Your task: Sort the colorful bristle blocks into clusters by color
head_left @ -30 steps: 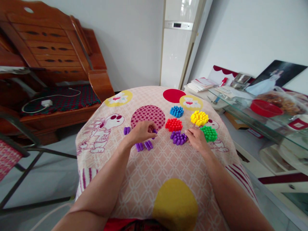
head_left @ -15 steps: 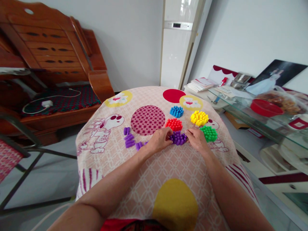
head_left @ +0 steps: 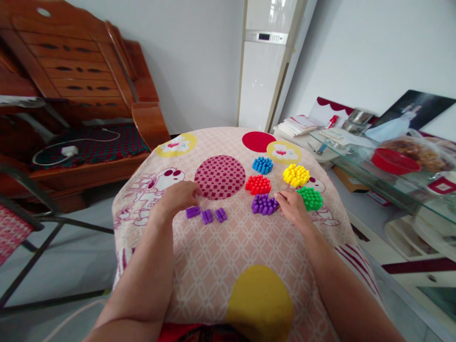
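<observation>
Five clusters of plastic pegs stand on the patterned tablecloth [head_left: 249, 247]: blue [head_left: 262, 165], red [head_left: 258, 185], yellow [head_left: 295, 175], green [head_left: 310, 198] and purple [head_left: 263, 204]. My right hand [head_left: 292, 208] rests at the purple cluster's right edge, with its curled fingertips pressed against it. Three loose pairs of purple pegs [head_left: 206, 216] lie in a row left of that cluster. My left hand [head_left: 178, 194] sits knuckles-up just above and left of the row, fingers curled down onto the cloth. What lies under them is hidden.
A wooden bench [head_left: 81, 95] with a white charger and cable stands at the left, a metal chair frame [head_left: 28, 209] in front of it. A glass shelf [head_left: 374, 175] with a red bowl and bagged food runs along the right. A white cabinet [head_left: 263, 66] stands behind.
My left hand went from the loose pegs to the purple cluster, then drew back left past the loose pegs. The loose pegs now lie in a row. My right hand stayed put.
</observation>
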Demonstrator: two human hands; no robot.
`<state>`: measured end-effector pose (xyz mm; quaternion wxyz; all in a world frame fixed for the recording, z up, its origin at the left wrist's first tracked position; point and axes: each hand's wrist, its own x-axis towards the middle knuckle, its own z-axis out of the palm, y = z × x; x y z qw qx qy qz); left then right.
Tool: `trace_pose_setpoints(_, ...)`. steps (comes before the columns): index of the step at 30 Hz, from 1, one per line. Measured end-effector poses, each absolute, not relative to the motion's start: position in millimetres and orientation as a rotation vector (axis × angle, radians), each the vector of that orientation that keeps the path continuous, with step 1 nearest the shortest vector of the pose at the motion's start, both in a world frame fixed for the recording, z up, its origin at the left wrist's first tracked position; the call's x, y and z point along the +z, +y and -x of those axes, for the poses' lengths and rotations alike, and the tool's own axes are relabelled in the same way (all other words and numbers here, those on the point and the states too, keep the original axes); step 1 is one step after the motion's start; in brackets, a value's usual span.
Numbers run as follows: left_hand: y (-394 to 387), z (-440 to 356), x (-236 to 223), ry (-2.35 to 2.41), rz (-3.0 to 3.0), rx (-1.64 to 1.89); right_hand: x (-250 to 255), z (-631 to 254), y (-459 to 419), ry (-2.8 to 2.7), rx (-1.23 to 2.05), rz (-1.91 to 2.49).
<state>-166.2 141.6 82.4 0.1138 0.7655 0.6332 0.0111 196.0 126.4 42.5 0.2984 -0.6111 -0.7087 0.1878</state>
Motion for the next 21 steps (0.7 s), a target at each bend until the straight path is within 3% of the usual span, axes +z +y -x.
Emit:
trace_pose_setpoints(8, 143.4, 165.6, 85.7, 1.844, -2.211, 0.245, 39.4, -197.6, 127.2, -1.884, 0.499, 1.620)
trace_pose_setpoints(13, 137.2, 120.7, 90.1, 1.275, -2.000, 0.708, 38.8, -197.7, 127.0, -1.878, 0.502, 1.614)
trace_pose_setpoints(16, 131.0, 81.2, 77.4, 1.035, -1.989, 0.665, 38.5, -198.0, 127.1, -1.876, 0.501, 1.612)
trace_pose_setpoints(21, 123.5, 51.6, 61.8, 1.080, -2.343, 0.525, 39.3, -197.8, 126.9, -1.864, 0.510, 1.604)
